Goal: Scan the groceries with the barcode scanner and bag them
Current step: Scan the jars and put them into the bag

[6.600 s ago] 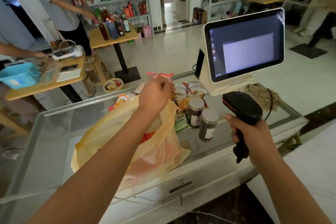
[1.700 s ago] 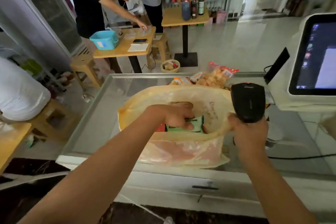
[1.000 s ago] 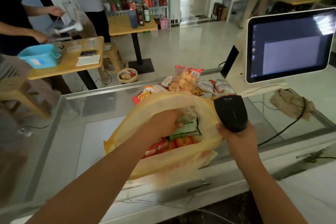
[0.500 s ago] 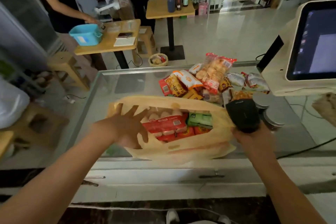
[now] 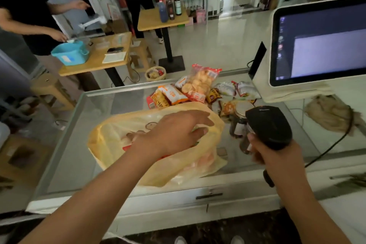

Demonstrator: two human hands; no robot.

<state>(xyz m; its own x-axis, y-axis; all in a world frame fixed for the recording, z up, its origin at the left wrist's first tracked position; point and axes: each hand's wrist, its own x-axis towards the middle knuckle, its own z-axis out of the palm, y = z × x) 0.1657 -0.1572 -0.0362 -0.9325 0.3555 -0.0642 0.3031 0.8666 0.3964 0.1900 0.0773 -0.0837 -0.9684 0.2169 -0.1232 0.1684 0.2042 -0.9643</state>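
A yellow plastic bag point(image 5: 126, 134) with packets inside lies on the glass counter point(image 5: 95, 109). My left hand point(image 5: 176, 132) hovers above the bag with its fingers stretched out to the right, holding nothing. My right hand point(image 5: 277, 154) grips the handle of the black barcode scanner point(image 5: 269, 127) to the right of the bag. A heap of snack packets point(image 5: 198, 87) lies behind the bag. Two dark jars point(image 5: 239, 123) with pale lids stand between bag and scanner, partly hidden by the scanner.
The checkout screen point(image 5: 320, 43) stands at the back right, a crumpled cloth point(image 5: 328, 113) in front of it. The scanner's cable point(image 5: 332, 148) runs over the counter to the right. Two people stand at wooden tables point(image 5: 95, 63) beyond the counter.
My left hand has come off the bag's left rim and moved right across the bag. The bag's mouth has sagged shut. My right hand has let the bag's rim go and keeps the scanner.
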